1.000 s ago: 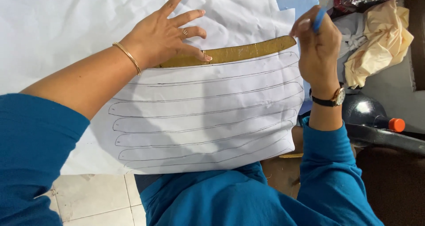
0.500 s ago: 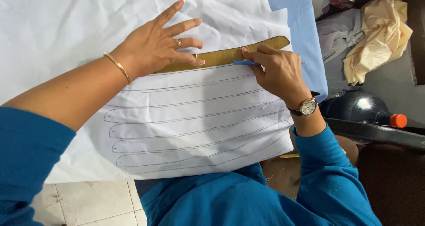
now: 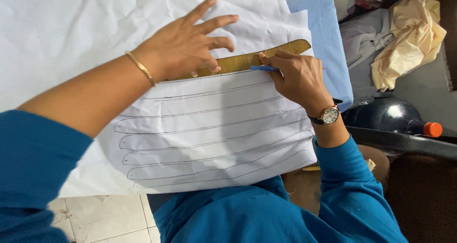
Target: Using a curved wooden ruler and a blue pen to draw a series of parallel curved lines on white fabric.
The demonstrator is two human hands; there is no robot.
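A white sheet of fabric (image 3: 214,143) lies over my lap, marked with several long curved pencil outlines. On its upper part rests a curved brown template strip (image 3: 247,59). My left hand (image 3: 183,45), fingers spread, presses the strip down at its left half. My right hand (image 3: 295,76) holds a blue pencil (image 3: 263,68), its tip against the strip's lower edge near the middle. A gold bangle sits on my left wrist and a watch on my right.
A larger white sheet (image 3: 71,29) spreads behind, with light blue cloth (image 3: 323,29) to the right. Further right lie crumpled cream fabric (image 3: 409,38), a dark rounded iron (image 3: 390,117) with an orange knob (image 3: 432,129), and tiled floor (image 3: 100,217) below left.
My right hand came down from the upper right with the blue pencil and moved left along the strip's edge. My left hand stayed pressed on the strip.
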